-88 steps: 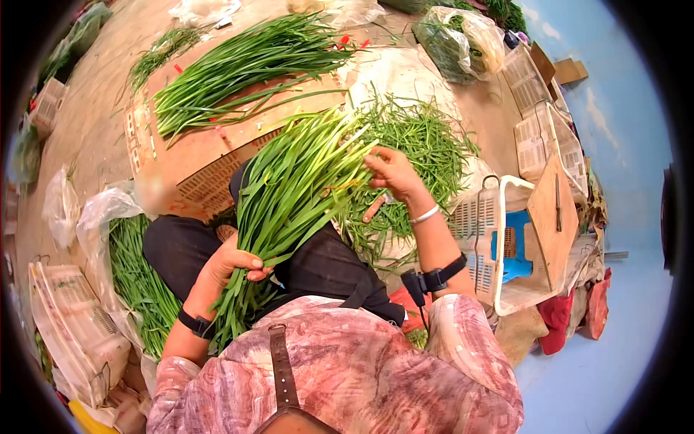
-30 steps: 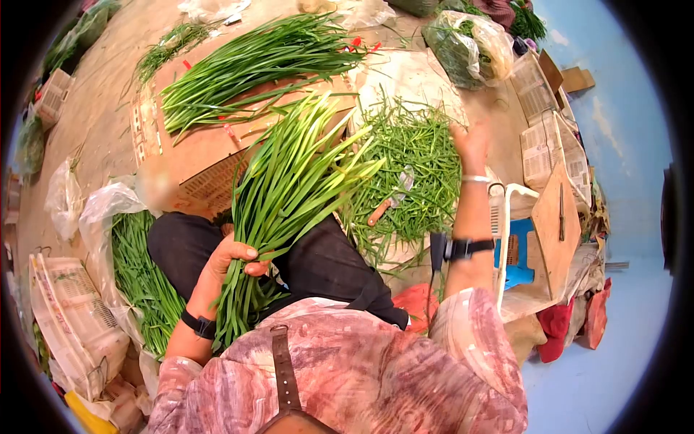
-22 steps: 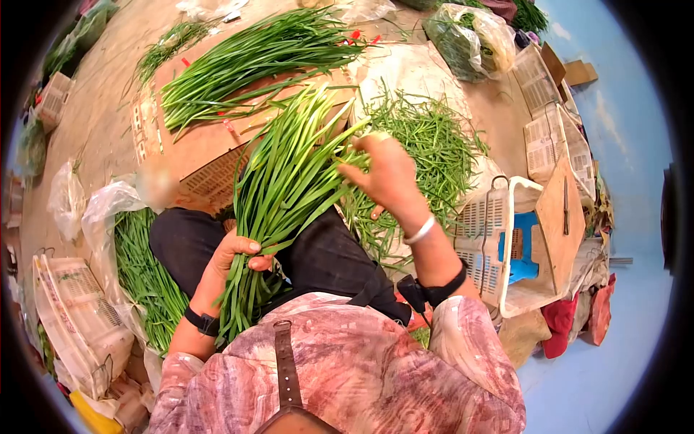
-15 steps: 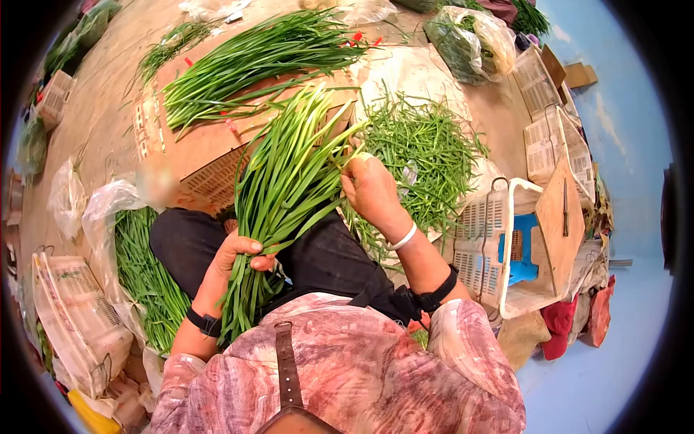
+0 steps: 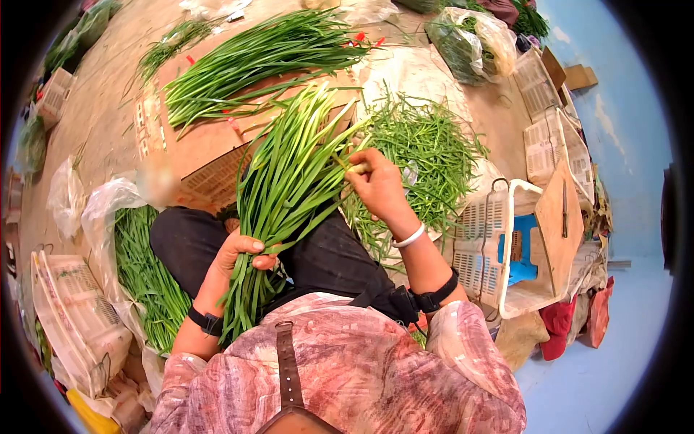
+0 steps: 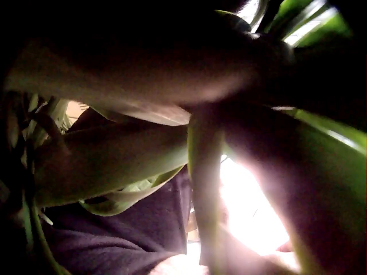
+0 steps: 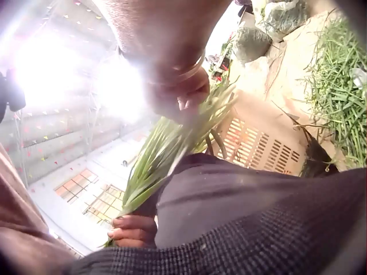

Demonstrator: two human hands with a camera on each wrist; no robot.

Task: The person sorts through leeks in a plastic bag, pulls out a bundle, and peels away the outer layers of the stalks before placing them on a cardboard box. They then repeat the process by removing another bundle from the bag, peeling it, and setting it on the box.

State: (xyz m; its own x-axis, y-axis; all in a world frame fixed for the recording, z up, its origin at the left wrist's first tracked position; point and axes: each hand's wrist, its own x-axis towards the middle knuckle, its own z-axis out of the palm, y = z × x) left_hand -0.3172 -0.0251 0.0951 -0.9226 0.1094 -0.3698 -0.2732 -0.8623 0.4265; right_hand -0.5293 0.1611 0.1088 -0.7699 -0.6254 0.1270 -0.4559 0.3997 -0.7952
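Note:
My left hand (image 5: 242, 254) grips a bunch of garlic chives (image 5: 289, 173) by its leafy end, over my lap. The pale stalk ends fan up and to the right. With thumb and fingertips, my right hand (image 5: 379, 184) pinches a thin stalk at the bunch's right edge. In the right wrist view, the left hand's fingers (image 7: 133, 230) curl round the lower leaves, and the right hand (image 7: 180, 94) overlaps the pale ends. Dark, close leaves (image 6: 114, 160) fill much of the left wrist view.
More chives (image 5: 260, 61) lie on cardboard (image 5: 195, 155) over a crate ahead. A heap of loose green trimmings (image 5: 426, 152) covers a pale sheet beyond the right hand. Chives in a plastic bag (image 5: 148, 267) stand at the left. A white basket (image 5: 481, 239) stands at the right.
The right hand was out to the right over the trimmings one second ago. It has come back to the bunch and now pinches a stalk. The left hand keeps its grip, nearly still.

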